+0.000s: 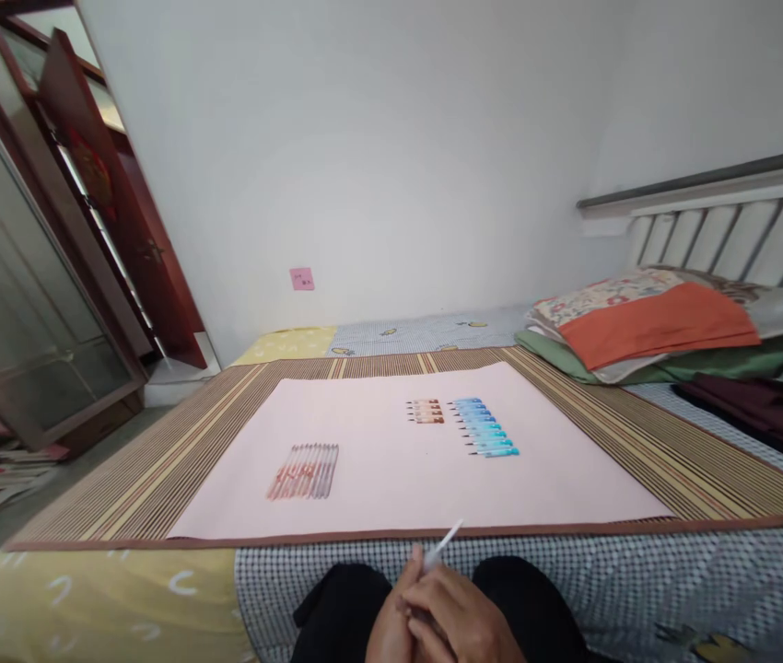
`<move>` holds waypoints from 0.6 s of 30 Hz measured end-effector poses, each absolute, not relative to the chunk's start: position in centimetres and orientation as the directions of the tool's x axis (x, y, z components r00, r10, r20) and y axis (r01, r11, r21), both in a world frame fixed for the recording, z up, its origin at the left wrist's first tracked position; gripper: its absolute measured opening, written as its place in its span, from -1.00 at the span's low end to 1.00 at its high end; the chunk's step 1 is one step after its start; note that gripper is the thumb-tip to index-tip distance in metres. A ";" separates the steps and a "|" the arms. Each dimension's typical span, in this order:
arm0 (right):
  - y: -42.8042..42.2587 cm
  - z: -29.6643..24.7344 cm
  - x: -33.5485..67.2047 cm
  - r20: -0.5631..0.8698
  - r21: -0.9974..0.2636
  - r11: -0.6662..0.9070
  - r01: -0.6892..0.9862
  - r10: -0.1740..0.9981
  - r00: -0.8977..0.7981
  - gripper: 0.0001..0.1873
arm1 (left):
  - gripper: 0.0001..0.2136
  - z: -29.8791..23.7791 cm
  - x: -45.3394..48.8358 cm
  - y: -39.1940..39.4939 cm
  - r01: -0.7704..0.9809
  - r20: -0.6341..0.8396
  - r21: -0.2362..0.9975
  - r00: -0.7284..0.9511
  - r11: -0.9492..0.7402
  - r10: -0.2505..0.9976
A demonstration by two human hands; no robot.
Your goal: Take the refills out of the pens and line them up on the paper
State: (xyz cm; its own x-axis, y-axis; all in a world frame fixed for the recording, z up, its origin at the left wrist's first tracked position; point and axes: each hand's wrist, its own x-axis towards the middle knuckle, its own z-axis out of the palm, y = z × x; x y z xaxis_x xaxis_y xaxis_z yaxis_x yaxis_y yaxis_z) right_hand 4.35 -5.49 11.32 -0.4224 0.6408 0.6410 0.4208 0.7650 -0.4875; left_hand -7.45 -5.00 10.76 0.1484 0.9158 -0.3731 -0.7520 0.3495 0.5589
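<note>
Close together at the bottom centre, my left hand and my right hand are clasped, both with curled fingers. A slim white stick-like object slants up to the right out of them. It appears gripped by the left thumb and fingers; its lower end is hidden, and its kind is unclear. The right fingers fold over the left hand, hiding what lies beneath. On a pale pink sheet beyond the hands lie a row of thin reddish and grey pens, several brown-and-cream pens and a column of blue-to-turquoise pens.
The sheet rests on a striped bamboo mat over a bed with checked bedding. Pillows and dark folded cloth are at the right. A pink note is on the wall; a red door stands at the left.
</note>
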 end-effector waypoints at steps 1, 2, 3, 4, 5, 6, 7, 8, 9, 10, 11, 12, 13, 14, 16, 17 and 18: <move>-4.9 11.8 4.3 0.649 -0.484 0.774 0.408 0.630 -0.426 -0.76 | -0.60 10.9 -7.6 -4.3 -0.751 -0.368 0.564 0.145 0.344 0.919; -4.1 12.4 4.3 0.657 -0.487 0.781 0.390 0.622 -0.425 -0.76 | -0.61 11.1 -7.8 -3.4 -0.749 -0.362 0.569 0.144 0.340 0.921; -3.3 13.2 4.5 0.672 -0.498 0.783 0.372 0.620 -0.405 -0.77 | -0.62 11.4 -7.9 -2.3 -0.749 -0.354 0.572 0.140 0.333 0.924; -2.3 14.0 4.8 0.683 -0.522 0.775 0.357 0.631 -0.369 -0.78 | -0.61 11.7 -8.1 -0.9 -0.751 -0.346 0.575 0.135 0.324 0.928; -1.1 14.8 5.2 0.699 -0.547 0.762 0.347 0.644 -0.312 -0.79 | -0.59 12.2 -8.3 0.5 -0.753 -0.336 0.577 0.132 0.315 0.932; 0.3 15.6 5.7 0.713 -0.580 0.737 0.348 0.665 -0.221 -0.80 | -0.56 12.7 -8.5 2.1 -0.755 -0.308 0.588 0.124 0.292 0.943; 1.9 16.5 6.3 0.712 -0.624 0.699 0.348 0.693 -0.113 -0.80 | -0.57 13.2 -8.8 3.7 -0.746 -0.265 0.617 0.101 0.249 0.959; 3.7 17.2 6.9 0.679 -0.684 0.639 0.352 0.734 -0.012 -0.78 | -0.57 13.8 -9.0 5.4 -0.722 -0.239 0.656 0.078 0.220 0.968; 5.6 17.8 7.5 0.627 -0.748 0.573 0.334 0.776 0.072 -0.74 | -0.56 14.3 -9.2 7.0 -0.694 -0.219 0.694 0.050 0.192 0.974; 7.6 18.3 7.9 0.559 -0.814 0.505 0.287 0.816 0.149 -0.69 | -0.55 14.7 -9.3 8.5 -0.672 -0.201 0.722 0.024 0.164 0.979; 9.5 18.5 8.2 0.481 -0.872 0.440 0.213 0.853 0.205 -0.63 | -0.55 15.0 -9.4 9.9 -0.657 -0.187 0.741 0.002 0.142 0.982; 11.4 18.7 8.4 0.400 -0.916 0.379 0.133 0.887 0.229 -0.55 | -0.54 15.1 -9.5 11.2 -0.649 -0.180 0.750 -0.013 0.129 0.984; 13.1 18.6 8.4 0.330 -0.944 0.324 0.063 0.922 0.203 -0.49 | -0.54 15.0 -9.4 12.3 -0.646 -0.177 0.753 -0.019 0.123 0.984; 14.7 18.4 8.2 0.277 -0.960 0.279 0.010 0.947 0.164 -0.45 | -0.54 14.7 -9.4 13.3 -0.648 -0.176 0.752 -0.017 0.123 0.984; 17.1 17.6 7.6 0.216 -0.975 0.218 -0.041 0.974 0.065 -0.44 | -0.54 13.9 -9.1 14.8 -0.652 -0.177 0.746 -0.001 0.134 0.984; 17.9 17.1 7.2 0.204 -0.977 0.205 -0.051 0.979 0.029 -0.45 | -0.54 13.3 -9.0 15.4 -0.651 -0.178 0.746 0.008 0.140 0.984; 18.6 16.6 6.8 0.200 -0.978 0.200 -0.057 0.980 0.003 -0.48 | -0.54 12.7 -8.9 15.8 -0.648 -0.179 0.747 0.013 0.145 0.984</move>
